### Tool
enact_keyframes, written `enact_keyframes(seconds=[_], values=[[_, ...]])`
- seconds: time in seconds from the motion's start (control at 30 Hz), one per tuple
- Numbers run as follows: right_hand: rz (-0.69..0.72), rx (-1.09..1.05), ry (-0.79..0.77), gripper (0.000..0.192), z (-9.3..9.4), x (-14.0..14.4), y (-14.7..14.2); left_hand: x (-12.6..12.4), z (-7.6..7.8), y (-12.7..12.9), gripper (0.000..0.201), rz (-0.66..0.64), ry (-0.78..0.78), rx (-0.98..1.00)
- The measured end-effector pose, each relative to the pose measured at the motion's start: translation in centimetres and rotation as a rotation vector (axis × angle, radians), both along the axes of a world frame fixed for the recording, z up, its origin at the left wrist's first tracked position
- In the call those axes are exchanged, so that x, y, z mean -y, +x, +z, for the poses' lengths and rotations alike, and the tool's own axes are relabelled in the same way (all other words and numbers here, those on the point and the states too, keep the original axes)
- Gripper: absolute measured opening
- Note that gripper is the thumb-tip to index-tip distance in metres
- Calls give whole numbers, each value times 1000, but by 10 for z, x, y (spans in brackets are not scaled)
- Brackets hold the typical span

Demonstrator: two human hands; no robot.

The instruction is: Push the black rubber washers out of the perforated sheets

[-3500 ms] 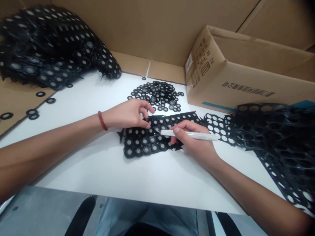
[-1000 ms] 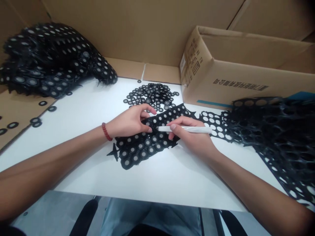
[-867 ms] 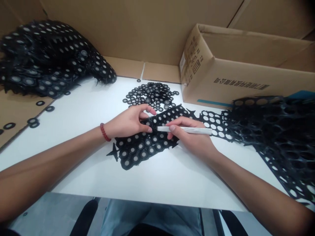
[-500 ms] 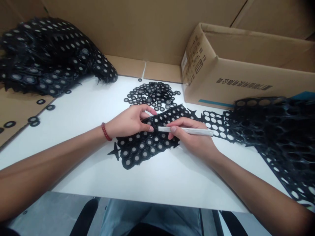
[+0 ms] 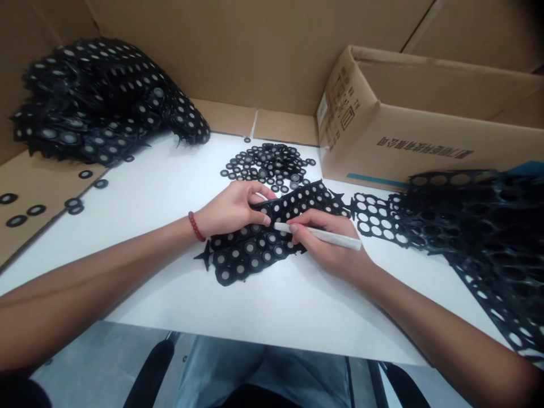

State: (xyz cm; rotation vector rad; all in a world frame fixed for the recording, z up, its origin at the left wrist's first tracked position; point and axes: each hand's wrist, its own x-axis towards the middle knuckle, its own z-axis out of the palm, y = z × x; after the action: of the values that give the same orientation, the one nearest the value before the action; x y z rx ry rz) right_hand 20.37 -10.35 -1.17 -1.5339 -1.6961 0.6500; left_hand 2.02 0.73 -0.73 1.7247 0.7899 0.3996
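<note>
A black sheet of round rings with grey centres [image 5: 255,249] lies on the white table [image 5: 178,187] between my hands. My left hand [image 5: 232,208], with a red bead bracelet at the wrist, presses its fingertips on the sheet's upper edge. In my right hand [image 5: 335,249] is a white pen-like stick [image 5: 318,234], its tip on the sheet close to my left fingertips. Just behind the sheet sits a pile of loose black rings [image 5: 272,165].
A big heap of ring sheets [image 5: 102,102] fills the back left. Emptied black sheets with open holes [image 5: 467,221] spread over the right side. A cardboard box [image 5: 416,136] stands at the back right. Several loose rings [image 5: 25,207] lie on cardboard at left.
The sheet has turned, its right end swinging away from me. My right hand has tilted the stick, tail lower. My left hand keeps its place on the sheet.
</note>
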Motion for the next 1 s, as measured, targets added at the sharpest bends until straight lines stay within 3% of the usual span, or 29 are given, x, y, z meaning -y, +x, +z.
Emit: enact_keyframes(seconds=[0.13,0.27,0.4,0.57,0.73,1.0], values=[[26,-23,-59,15,1,-1,-4,-1,1,1,34,0,-37,23],[-75,-197,-137,19,5,-4,1,-4,7,0,35,30,-73,33],[-152,-306,-108,23,8,-8,12,-5,12,2,37,23,7,-23],[-157,-360,-141,19,9,-13,16,-4,7,12,39,36,160,-97],[-142,-312,-84,17,7,-15,18,-4,2,15,35,39,210,-65],[-120,-249,-84,18,0,-15,18,-4,3,14,36,63,164,-45]])
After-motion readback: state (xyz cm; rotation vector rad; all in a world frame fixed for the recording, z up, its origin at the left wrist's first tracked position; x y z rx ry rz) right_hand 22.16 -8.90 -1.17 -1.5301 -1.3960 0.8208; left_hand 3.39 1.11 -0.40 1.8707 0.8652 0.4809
